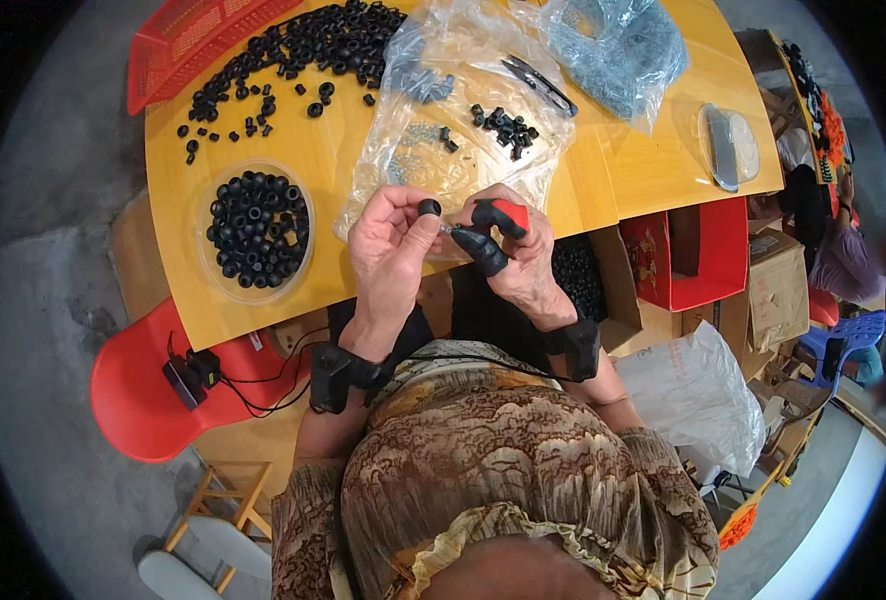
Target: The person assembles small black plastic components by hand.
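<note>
Over the table's front edge, my left hand (pixel 388 262) pinches a small round black cap (pixel 429 207) between thumb and fingertips. My right hand (pixel 533 275) is close beside it, wearing a black finger cover (pixel 479 250) and a red-and-black one (pixel 503 215). Its fingers are closed together near the cap, at a tiny metallic bit too small to name. Beyond both hands a clear plastic sheet (pixel 368 190) carries small black parts (pixel 506 130), tiny silvery pieces (pixel 421 133) and dark thread snips (pixel 541 86).
A clear round tub (pixel 306 255) of black caps stands at the left of the yellow table (pixel 353 285). Loose black parts (pixel 333 40) spread near a red basket (pixel 178 55). Back right lie a bag of metal pieces (pixel 618 60) and a clear-lidded container (pixel 731 148). A red box (pixel 708 250) sits below.
</note>
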`<state>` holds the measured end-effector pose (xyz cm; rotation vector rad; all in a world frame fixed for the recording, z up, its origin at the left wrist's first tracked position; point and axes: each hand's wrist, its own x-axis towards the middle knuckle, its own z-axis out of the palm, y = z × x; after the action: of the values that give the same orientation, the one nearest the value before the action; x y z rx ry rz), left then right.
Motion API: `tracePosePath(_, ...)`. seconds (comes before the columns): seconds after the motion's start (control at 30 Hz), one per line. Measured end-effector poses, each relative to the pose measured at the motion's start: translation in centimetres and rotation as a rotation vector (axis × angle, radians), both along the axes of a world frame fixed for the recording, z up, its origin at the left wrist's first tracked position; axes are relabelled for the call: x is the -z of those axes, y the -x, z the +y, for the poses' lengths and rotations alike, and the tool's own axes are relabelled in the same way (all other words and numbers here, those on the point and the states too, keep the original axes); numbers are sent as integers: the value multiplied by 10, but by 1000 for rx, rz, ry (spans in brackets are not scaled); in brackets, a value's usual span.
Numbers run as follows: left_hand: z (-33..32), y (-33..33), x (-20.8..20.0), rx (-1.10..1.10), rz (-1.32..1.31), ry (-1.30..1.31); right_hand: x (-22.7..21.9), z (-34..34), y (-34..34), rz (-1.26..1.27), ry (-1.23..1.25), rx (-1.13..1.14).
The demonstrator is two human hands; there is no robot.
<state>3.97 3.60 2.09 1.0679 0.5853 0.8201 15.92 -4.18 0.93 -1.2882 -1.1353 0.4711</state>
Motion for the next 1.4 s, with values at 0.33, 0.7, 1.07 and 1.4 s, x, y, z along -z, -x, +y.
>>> tracePosePath(0.33, -3, 3, 1, 114, -15, 152, 0, -6, 3, 92, -27, -28)
tracePosePath(0.7, -4, 2, 0, 185, -93, 334, -5, -8, 4, -46, -95, 77)
tracePosePath(1.07, -7, 2, 1, 167, -120, 299, -5, -10, 4, -98, -94, 96)
tracePosePath(1.4, -12, -3, 0, 37, -160, 211, 4, -11, 15, 86, -43, 83)
